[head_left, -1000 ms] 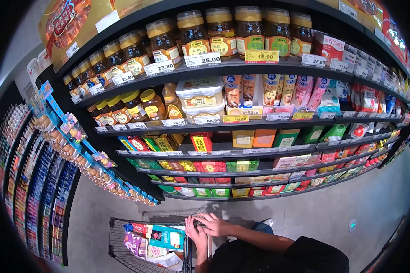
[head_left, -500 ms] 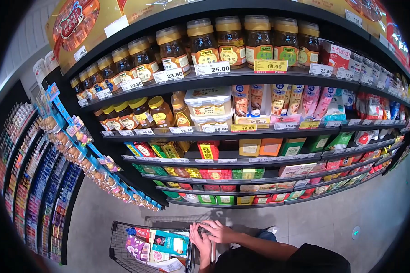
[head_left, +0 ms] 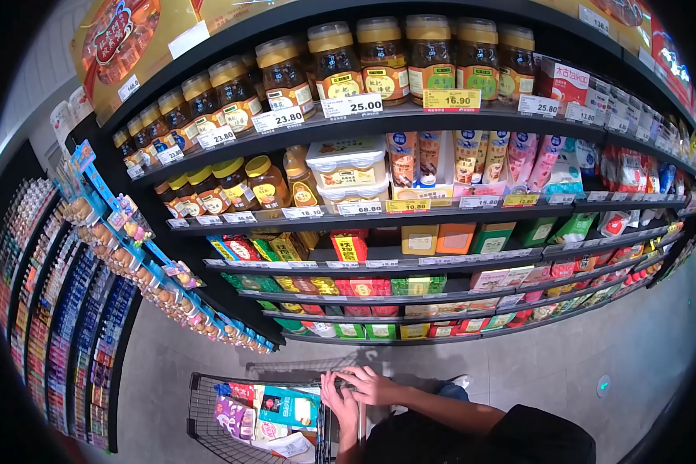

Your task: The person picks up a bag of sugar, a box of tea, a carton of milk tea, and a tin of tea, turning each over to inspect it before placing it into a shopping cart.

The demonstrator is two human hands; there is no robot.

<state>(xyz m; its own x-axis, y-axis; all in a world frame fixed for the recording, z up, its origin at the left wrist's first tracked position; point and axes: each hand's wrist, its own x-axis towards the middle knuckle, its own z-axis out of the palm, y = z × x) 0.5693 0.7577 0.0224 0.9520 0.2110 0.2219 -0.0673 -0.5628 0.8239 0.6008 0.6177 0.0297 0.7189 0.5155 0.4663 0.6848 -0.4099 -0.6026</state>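
A black wire shopping cart [head_left: 196, 410] stands at the bottom of the view, its handle end towards me. My left hand [head_left: 339, 405] rests on the handle, its fingers bent over it. Just to the right and slightly farther forward, my right hand [head_left: 369, 386] lies on the same handle, fingers curled over and close to the left hand. The cart's bar is mostly hidden under both hands. In the basket lie a teal packet [head_left: 290, 407], a purple bag [head_left: 234, 417] and several other packages.
A tall curved shelf faces me, with honey jars [head_left: 336, 69], white lidded tubs [head_left: 348, 162] and boxed goods. Small toys hang on a blue strip [head_left: 135, 224] at the shelf's left end. Another stocked shelf [head_left: 54, 332] stands far left. Grey floor [head_left: 518, 379] lies right of the cart.
The shelves have shifted slightly up and left in view. Both hands keep the same place on the cart handle.
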